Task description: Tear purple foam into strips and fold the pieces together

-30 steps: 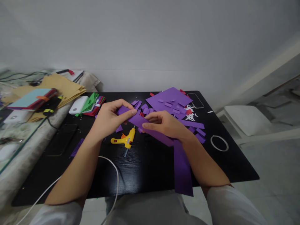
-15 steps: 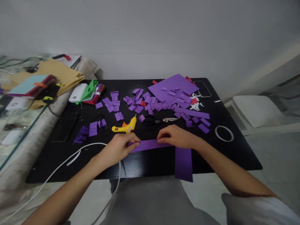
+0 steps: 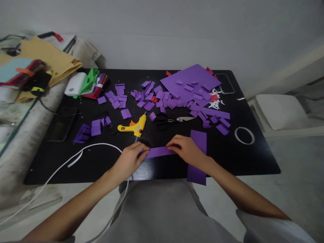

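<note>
My left hand (image 3: 131, 158) and my right hand (image 3: 188, 150) press a folded purple paper strip (image 3: 159, 152) flat on the black table (image 3: 157, 168), one hand at each end, fingers pinched on it. The strip's other arm (image 3: 197, 155) runs at a right angle under my right hand and hangs over the table's near edge. A yellow glue gun (image 3: 134, 127) lies just beyond my left hand. Black-handled scissors (image 3: 172, 120) lie beyond the strip.
Several small purple paper pieces (image 3: 152, 98) and a large purple sheet (image 3: 189, 82) cover the table's far half. A white cable (image 3: 76, 158) runs at the left. A white tape ring (image 3: 244, 135) lies right. Coloured paper stack (image 3: 96, 86) and brown envelopes (image 3: 45, 60) are far left.
Both hands brought the purple strip down from mid-air to the table's near edge and now press it flat. The view has tilted down, showing more of the table.
</note>
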Demonstrator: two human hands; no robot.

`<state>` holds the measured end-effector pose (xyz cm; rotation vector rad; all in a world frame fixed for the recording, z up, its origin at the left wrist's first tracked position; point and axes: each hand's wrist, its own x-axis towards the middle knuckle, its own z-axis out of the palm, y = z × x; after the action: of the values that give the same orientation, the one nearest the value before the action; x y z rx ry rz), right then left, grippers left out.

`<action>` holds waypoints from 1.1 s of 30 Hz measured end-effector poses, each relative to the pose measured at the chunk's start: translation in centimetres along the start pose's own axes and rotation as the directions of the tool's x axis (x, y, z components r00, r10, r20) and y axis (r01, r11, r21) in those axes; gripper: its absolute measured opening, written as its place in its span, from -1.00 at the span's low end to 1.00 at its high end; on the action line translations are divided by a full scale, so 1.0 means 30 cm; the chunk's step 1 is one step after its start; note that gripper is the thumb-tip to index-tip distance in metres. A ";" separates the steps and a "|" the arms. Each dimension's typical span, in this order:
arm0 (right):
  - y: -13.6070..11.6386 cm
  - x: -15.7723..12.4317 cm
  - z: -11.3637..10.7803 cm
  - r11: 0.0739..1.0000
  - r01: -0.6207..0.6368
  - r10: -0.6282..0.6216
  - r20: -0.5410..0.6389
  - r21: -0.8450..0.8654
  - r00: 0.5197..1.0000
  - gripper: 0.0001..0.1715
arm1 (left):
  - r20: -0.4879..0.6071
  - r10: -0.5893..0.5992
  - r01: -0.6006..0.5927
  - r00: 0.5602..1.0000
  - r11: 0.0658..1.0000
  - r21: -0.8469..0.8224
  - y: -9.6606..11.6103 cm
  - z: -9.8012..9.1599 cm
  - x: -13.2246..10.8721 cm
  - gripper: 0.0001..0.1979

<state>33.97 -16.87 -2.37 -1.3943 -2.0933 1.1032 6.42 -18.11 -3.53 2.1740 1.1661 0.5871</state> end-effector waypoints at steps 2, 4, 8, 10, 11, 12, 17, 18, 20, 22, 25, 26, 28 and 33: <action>0.011 -0.001 0.013 0.999 0.022 -0.022 -0.016 -0.034 1.000 -0.84 | -0.010 0.015 -0.015 1.000 0.999 0.043 -0.004 0.015 -0.005 -0.85; 0.019 -0.003 0.025 0.997 0.040 -0.042 -0.029 -0.071 0.999 -0.84 | -0.004 0.027 -0.026 1.000 0.995 0.093 -0.004 0.025 -0.011 -0.84; 0.025 -0.009 0.040 0.983 0.062 -0.074 -0.065 -0.172 0.995 -0.88 | 0.035 0.074 -0.081 0.997 0.953 0.291 0.008 0.031 -0.015 -0.80; 0.023 -0.014 0.046 0.965 0.074 -0.101 -0.096 -0.250 0.990 -0.89 | 0.043 0.118 -0.125 0.992 0.890 0.439 0.020 0.029 -0.011 -0.79; 0.022 -0.017 0.049 0.953 0.083 -0.121 -0.113 -0.292 0.986 -0.88 | 0.045 0.150 -0.153 0.988 0.852 0.501 0.027 0.028 -0.008 -0.79; 0.019 -0.022 0.054 0.939 0.095 -0.144 -0.126 -0.330 0.982 -0.86 | 0.054 0.194 -0.192 0.980 0.818 0.543 0.034 0.027 -0.004 -0.79; 0.006 -0.053 0.090 0.892 0.194 -0.233 -0.046 -0.409 0.971 -0.62 | 0.200 0.398 -0.441 0.895 0.733 0.518 0.056 0.042 0.003 -0.64; 0.003 -0.060 0.098 0.880 0.206 -0.242 -0.032 -0.427 0.970 -0.59 | 0.218 0.407 -0.459 0.887 0.725 0.513 0.057 0.048 0.001 -0.64; -0.002 -0.075 0.115 0.858 0.213 -0.261 -0.039 -0.468 0.965 -0.58 | 0.230 0.403 -0.462 0.886 0.721 0.516 0.057 0.060 -0.007 -0.63; -0.008 -0.090 0.129 0.845 0.210 -0.274 -0.060 -0.492 0.960 -0.57 | 0.231 0.376 -0.441 0.897 0.736 0.514 0.056 0.069 -0.017 -0.60; -0.014 -0.116 0.148 0.838 0.187 -0.269 -0.090 -0.512 0.959 -0.51 | 0.229 0.325 -0.397 0.917 0.775 0.492 0.055 0.083 -0.035 -0.56; -0.015 -0.125 0.155 0.836 0.181 -0.268 -0.097 -0.517 0.958 -0.49 | 0.228 0.308 -0.382 0.924 0.785 0.487 0.055 0.087 -0.040 -0.55; -0.012 -0.145 0.168 0.831 0.183 -0.279 -0.110 -0.526 0.954 -0.46 | 0.221 0.283 -0.357 0.934 0.795 0.491 0.056 0.095 -0.048 -0.55; 0.006 -0.184 0.189 0.818 0.210 -0.330 -0.136 -0.536 0.934 -0.51 | 0.220 0.263 -0.341 0.939 0.789 0.511 0.061 0.104 -0.053 -0.56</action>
<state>32.53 -24.03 -5.44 -1.2933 -2.4166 0.2530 8.62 -21.17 -4.71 2.8762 0.9919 0.2321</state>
